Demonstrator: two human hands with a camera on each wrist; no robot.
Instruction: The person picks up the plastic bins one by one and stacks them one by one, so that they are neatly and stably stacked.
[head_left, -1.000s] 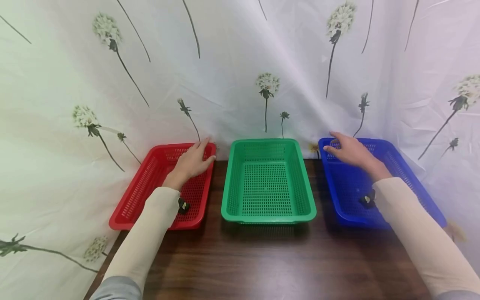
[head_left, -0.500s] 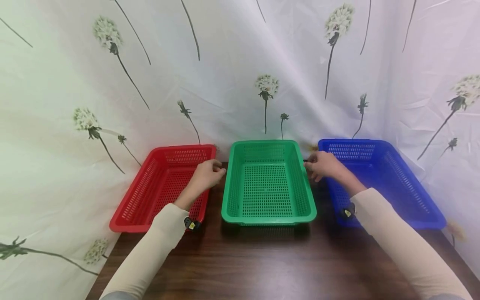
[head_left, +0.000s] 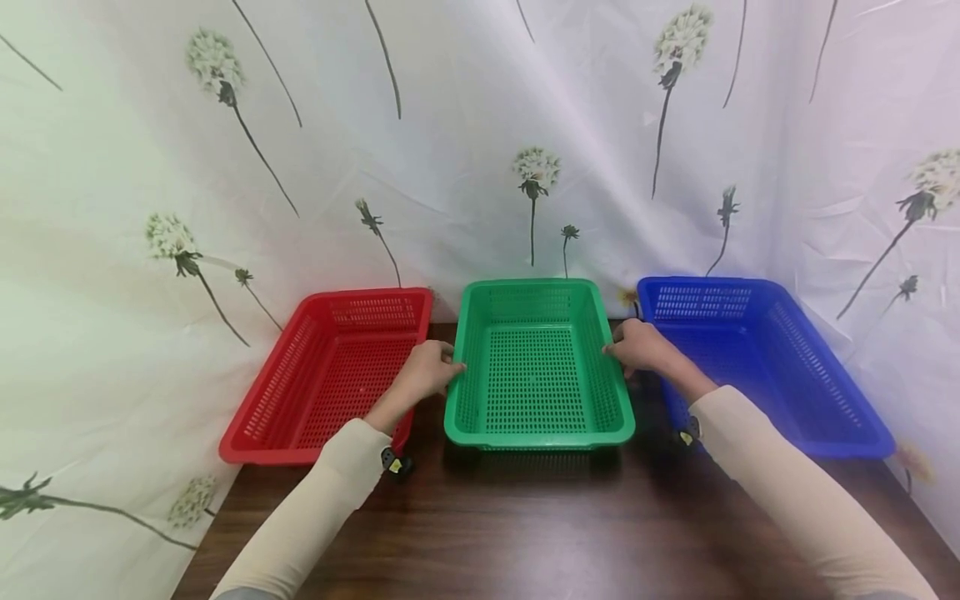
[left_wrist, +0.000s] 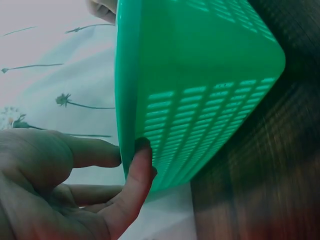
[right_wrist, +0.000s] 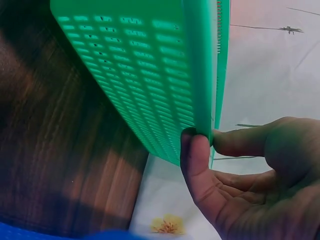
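A green perforated plastic basket (head_left: 538, 439) stands on the table between a red basket and a blue one. My left hand (head_left: 428, 371) pinches its left rim, thumb on top and fingers curled beneath the edge. On the opposite side my right hand (head_left: 640, 345) pinches the right rim in the same way. The left wrist view shows the thumb and fingers of the left hand (left_wrist: 75, 185) on either side of the green rim (left_wrist: 127, 75). In the right wrist view the right hand (right_wrist: 250, 175) holds the rim (right_wrist: 200, 65) between thumb and fingers.
To the left is the red basket (head_left: 258, 456), partly behind my left forearm. The blue basket (head_left: 832, 358) stands to the right, beyond my right forearm. A white curtain with printed flowers (head_left: 450, 167) hangs behind the dark wooden table (head_left: 525, 517).
Both hands have come inward from over the red and blue baskets to the green basket's side rims and now pinch them. The three baskets stay in place.
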